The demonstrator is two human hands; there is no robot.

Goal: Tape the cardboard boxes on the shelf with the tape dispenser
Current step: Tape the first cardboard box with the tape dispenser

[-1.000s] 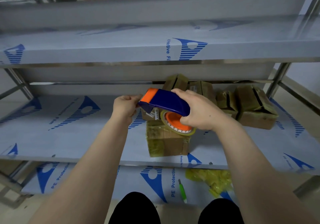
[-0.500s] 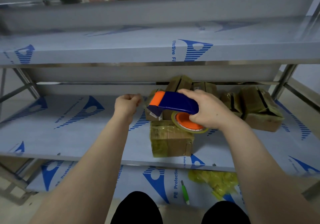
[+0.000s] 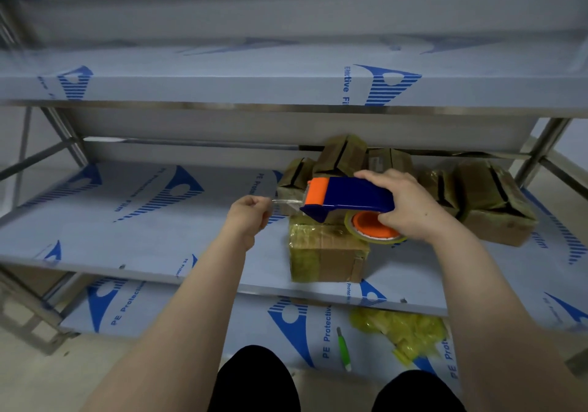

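Gripping the blue and orange tape dispenser [image 3: 350, 193] from above, our right hand [image 3: 410, 208] curls round its body and covers part of the tape roll [image 3: 372, 228] with its orange core, so the handle is hidden from us. The dispenser hangs just above the front cardboard box [image 3: 324, 254], which stands near the front edge of the middle shelf [image 3: 152, 220]. Our left hand [image 3: 248, 217] is closed in a pinch on the end of a clear tape strip [image 3: 284, 202] drawn leftward from the orange nose; the strip is thin and hard to make out, and the pinching fingertips are turned away from us. The two hands are apart, joined only by that strip. Yellowish tape covers the front box's left part, and the dispenser hides much of its top. Behind it more taped boxes [image 3: 342, 155] crowd the back of the shelf, partly hidden, and two further boxes [image 3: 496, 203] sit to the right. A pale label [image 3: 378, 164] on one back box [image 3: 396, 159] is too blurred to read. The blue film reads "PE Protective" on the lower shelf [image 3: 248, 322] and "Protective Fi", cut off, on the upper shelf [image 3: 222, 88] edge. On the lower shelf lie a green-handled tool [image 3: 343, 348], whose kind we cannot tell, and crumpled yellow plastic [image 3: 404, 332]. Our black-clad knees [image 3: 254, 380] are cut off by the bottom edge.
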